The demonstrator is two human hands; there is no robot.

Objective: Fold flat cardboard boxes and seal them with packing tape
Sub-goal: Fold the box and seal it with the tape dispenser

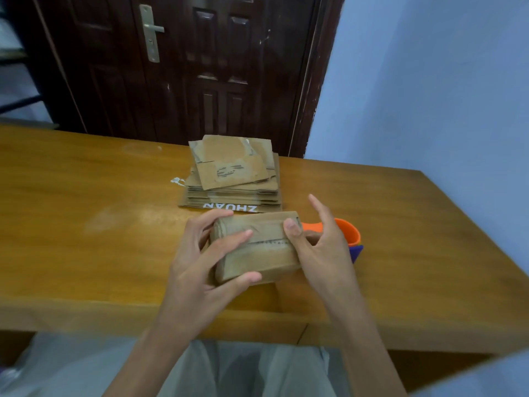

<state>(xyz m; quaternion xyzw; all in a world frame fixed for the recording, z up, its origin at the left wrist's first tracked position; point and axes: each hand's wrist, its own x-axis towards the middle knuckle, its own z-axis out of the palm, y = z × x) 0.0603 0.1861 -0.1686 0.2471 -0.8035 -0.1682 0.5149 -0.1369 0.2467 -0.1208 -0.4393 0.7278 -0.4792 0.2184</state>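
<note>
Holding the small folded cardboard box (256,247) just in front of the flat box stack (233,174), the left hand (200,262) is gripping its end while the right hand's (320,245) thumb is pressing the taped seam, fingers spread; light and crushable, it is probably best gripped by its corners.

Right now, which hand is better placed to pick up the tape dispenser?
Right hand: the orange tape dispenser lies directly behind it, and only its thumb presses the folded box. The left hand grips the box.
</note>
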